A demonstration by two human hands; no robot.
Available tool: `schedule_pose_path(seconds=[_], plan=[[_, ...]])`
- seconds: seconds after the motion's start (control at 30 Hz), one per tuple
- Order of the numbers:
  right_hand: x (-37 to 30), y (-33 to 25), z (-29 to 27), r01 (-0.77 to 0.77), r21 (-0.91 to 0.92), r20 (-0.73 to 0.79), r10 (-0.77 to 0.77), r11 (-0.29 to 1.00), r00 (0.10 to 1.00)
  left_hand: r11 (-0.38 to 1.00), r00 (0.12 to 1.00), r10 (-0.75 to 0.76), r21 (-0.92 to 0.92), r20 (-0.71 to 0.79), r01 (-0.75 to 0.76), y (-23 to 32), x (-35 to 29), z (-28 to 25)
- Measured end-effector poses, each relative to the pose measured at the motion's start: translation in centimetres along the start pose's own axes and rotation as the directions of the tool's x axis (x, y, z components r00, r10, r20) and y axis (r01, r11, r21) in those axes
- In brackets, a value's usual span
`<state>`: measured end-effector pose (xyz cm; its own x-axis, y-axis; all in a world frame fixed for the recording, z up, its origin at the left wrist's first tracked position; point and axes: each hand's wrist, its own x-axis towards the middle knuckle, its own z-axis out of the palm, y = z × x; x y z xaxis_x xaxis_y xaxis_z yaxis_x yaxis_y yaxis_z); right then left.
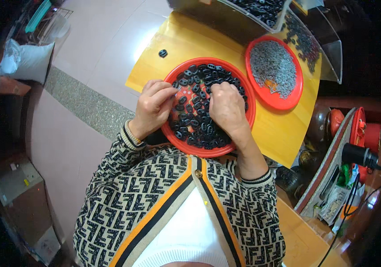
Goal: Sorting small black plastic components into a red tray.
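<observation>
A round red tray [171, 135] sits in front of my body, holding many small black oval pieces [194, 122], several with two holes showing. Over its left rim, my left hand [155, 104] is closed in a pinch; a tiny pale thing may be at the fingertips, too small to make out. My right hand [227, 107] is curled closed over the right half of the tray, its fingertips hidden among the black pieces. A patterned red tray bottom shows between the pieces. One loose black piece [163, 53] lies beyond the tray, on the yellow surface [179, 38].
At the right stands a red oval tray [284, 103] heaped with small grey metal-looking pieces [273, 66]. Behind it are clear bins [261, 24] of dark parts. A cluttered shelf [328, 164] lies far right; a white sack [34, 60] is at the far left.
</observation>
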<state>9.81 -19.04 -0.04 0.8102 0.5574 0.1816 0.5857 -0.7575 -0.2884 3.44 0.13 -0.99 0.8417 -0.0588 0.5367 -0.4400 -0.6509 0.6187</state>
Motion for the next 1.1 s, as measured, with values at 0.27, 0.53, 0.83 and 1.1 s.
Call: schedule_pose_path(seconds=[0.27, 0.53, 0.83, 1.1], plan=[[-3.0, -0.6, -1.5, 0.028, 0.344, -0.172, 0.034, 0.938, 0.985, 0.997, 0.991, 0.054, -0.056, 0.123, -0.047, 1.0, 4.5, 0.2], [-5.6, -2.8, -0.1, 0.026, 0.599, -0.326, 0.214, 0.800, 0.921, 0.889, 0.800, 0.457, -0.176, 0.388, -0.423, 3.6, 13.8, 7.5], [-6.4, -5.0, -0.4, 0.100, 0.714, -0.364, 0.245, 0.693, 0.899, 0.883, 0.718, 0.434, -0.099, 0.544, -0.459, 3.0, 15.1, 15.5], [-6.3, -5.1, 0.2, 0.174, 0.737, -0.388, 0.198, 0.653, 0.900, 0.839, 0.621, 0.372, 0.036, 0.690, -0.543, 3.0, 16.1, 16.7]])
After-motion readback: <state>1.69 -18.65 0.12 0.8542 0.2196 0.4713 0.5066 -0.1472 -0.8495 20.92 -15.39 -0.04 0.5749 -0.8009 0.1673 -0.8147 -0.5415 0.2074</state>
